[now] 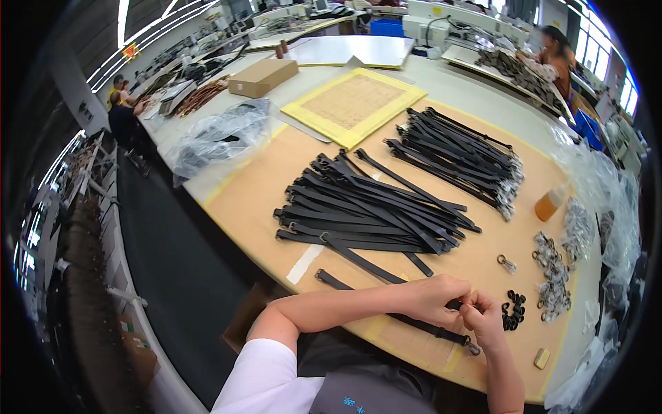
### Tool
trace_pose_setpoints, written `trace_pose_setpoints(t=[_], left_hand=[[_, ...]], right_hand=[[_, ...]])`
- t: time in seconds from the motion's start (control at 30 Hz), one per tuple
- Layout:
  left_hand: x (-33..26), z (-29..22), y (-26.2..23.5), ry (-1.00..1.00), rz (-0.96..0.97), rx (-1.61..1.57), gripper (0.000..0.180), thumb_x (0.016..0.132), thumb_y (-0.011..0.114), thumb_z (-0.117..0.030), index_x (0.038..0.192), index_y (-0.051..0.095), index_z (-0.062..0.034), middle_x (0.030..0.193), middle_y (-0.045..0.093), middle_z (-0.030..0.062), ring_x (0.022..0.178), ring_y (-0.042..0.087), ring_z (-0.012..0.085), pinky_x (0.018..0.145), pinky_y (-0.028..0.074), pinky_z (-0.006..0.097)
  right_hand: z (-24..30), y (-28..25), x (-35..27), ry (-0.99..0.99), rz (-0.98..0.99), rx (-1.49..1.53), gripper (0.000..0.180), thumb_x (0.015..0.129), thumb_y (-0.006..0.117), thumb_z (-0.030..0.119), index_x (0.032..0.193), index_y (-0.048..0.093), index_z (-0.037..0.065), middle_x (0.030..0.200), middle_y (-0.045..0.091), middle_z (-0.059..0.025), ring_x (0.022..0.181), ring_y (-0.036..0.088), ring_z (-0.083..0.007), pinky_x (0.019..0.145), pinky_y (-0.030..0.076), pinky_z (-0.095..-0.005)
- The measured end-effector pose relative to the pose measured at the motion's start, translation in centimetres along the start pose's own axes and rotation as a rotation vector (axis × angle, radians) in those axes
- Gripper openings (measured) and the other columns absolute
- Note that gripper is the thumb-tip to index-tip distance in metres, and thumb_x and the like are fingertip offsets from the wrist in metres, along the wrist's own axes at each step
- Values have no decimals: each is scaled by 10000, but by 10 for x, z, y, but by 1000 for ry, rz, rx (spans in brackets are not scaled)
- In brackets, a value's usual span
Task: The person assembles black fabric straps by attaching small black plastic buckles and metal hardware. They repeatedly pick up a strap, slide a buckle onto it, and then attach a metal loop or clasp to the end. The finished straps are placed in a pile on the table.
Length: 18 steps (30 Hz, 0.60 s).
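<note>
While both hands pinch one black strap [420,326] at the table's [262,193] near edge, the left hand [433,298] and right hand [483,319] close on it together. The strap could slide off the edge if the grip loosens. The fingers hide whatever small part they work; the loops [514,310] nearby are hard to make out.

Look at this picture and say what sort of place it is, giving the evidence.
Most likely a factory assembly floor for straps or bags. Big piles of black straps lie on a long pale worktable, heaps of small silver metal clasps wait beside them, and other workers sit at similar benches.
</note>
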<state>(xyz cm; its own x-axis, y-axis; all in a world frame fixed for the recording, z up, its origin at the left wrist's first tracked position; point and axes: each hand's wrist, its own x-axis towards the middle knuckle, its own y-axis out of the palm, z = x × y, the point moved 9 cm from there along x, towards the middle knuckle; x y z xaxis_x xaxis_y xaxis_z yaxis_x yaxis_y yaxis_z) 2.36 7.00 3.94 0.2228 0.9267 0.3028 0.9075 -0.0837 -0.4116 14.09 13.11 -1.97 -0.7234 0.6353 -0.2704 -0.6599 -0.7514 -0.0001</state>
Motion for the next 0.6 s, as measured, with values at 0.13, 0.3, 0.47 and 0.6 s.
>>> trace_pose_setpoints(t=[0.13, 0.3, 0.47, 0.6], left_hand=[[-1, -4, 1, 64, -11, 7, 280, 844, 755, -188, 1001, 623, 2, 916, 695, 164, 827, 686, 306, 704, 529, 376], [-2, -6, 1, 83, -49, 33, 271, 850, 756, -205, 969, 612, -8, 824, 661, 145, 733, 657, 309, 647, 511, 390], [-6, -17, 3, 101, -20, 55, 204, 845, 710, -138, 974, 600, -23, 783, 629, 130, 650, 629, 292, 584, 493, 387], [-7, -10, 9, 71, 12, 96, 175, 834, 674, -90, 983, 603, -30, 810, 646, 127, 644, 630, 277, 583, 494, 371]], right_hand=[[-6, 2, -2, 58, 73, 141, 108, 888, 688, 97, 838, 616, 34, 679, 579, 9, 516, 487, -56, 483, 388, -215], [1, 8, -3, 59, 154, 206, 133, 920, 692, 113, 847, 626, 23, 696, 605, -5, 549, 531, -69, 497, 431, -226], [1, 11, -6, 61, 260, 21, 156, 964, 668, 157, 940, 656, 3, 722, 597, 12, 621, 527, -55, 555, 437, -231], [-7, 13, -6, 23, 364, -128, 212, 996, 625, 197, 1029, 660, -10, 804, 609, 32, 698, 506, -35, 612, 416, -220]])
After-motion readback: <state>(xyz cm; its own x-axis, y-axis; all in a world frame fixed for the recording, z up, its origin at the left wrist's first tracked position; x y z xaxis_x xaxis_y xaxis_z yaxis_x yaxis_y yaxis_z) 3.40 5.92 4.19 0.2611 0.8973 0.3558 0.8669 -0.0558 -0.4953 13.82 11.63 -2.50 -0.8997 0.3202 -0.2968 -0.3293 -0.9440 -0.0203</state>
